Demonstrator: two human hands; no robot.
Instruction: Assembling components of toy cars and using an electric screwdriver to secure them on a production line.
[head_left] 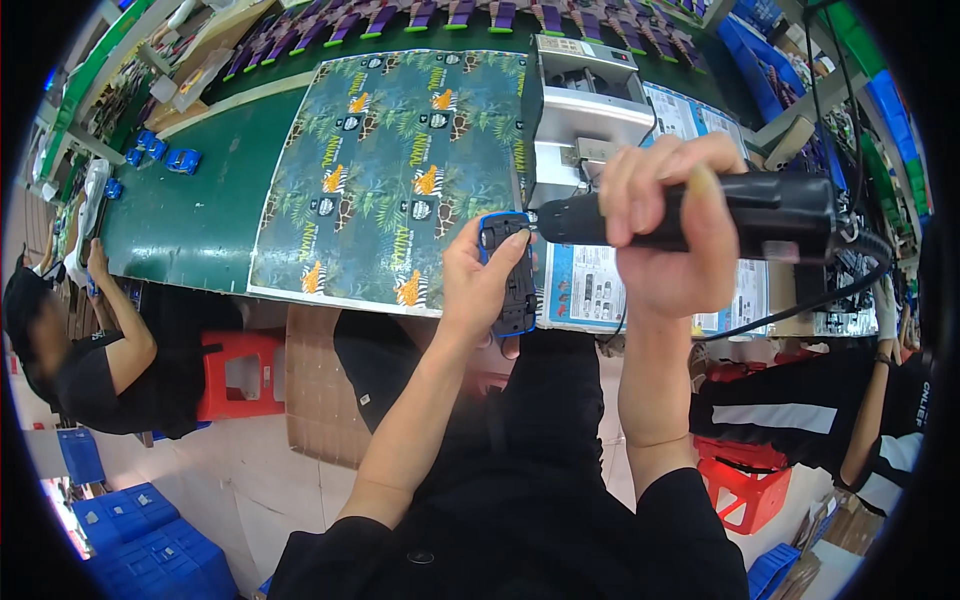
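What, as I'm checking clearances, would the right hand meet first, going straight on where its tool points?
Likely the toy car in the left hand, met by the tool; whether they touch is unclear.

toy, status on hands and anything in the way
Left hand holding toy, black side up. Right hand gripping driver, tip at toy's far end. Nothing visible between tip and toy.

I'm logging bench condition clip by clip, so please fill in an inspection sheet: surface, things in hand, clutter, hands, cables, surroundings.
Surface: green table, partly under a patterned sheet.
Things in hand: blue-edged black part; black power tool, its tip at the part's far end.
Clutter: small blue toy cars; metal machine.
Hands: left hand holds the part; right hand grips the tool.
Cables: black cord at the tool's rear.
Surroundings: co-workers on both sides; red stools; blue crates.
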